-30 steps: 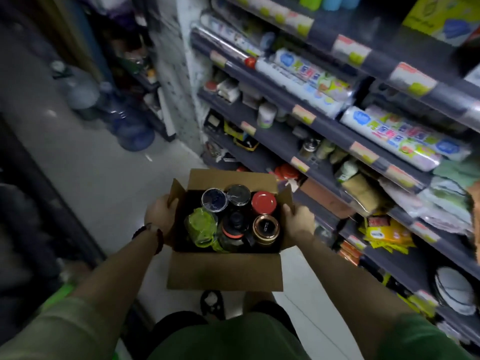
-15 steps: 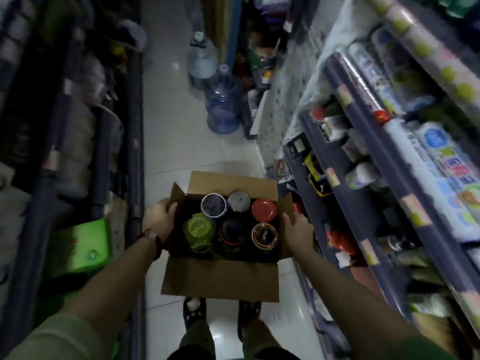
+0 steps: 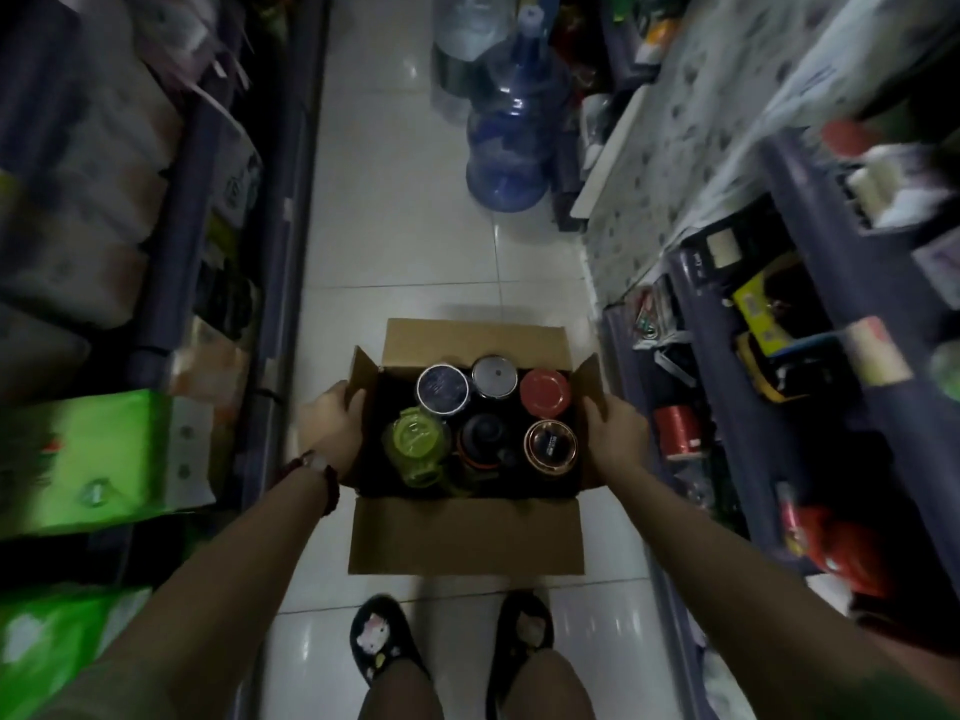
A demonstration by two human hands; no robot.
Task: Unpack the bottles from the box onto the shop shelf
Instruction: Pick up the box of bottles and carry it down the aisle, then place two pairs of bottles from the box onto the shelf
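Open cardboard box (image 3: 465, 537) held at centre frame above the pale tiled floor (image 3: 405, 241), all four flaps folded outward. Left hand (image 3: 332, 431) pressed flat against the left wall, fingers curled over the flap edge; right hand (image 3: 615, 433) clasping the right wall likewise. Six bottles (image 3: 488, 423) standing upright inside, two rows of three, lids up. Narrow aisle: shop shelf (image 3: 779, 356) edges close along the right, stacked goods on the left, clear floor ahead up to the blue water jug (image 3: 511, 142) at upper centre. Slippered feet (image 3: 376, 636) just below the box. Compared with half a second ago: view tipped further down, jug nearer the top, legs now visible, grip unchanged.
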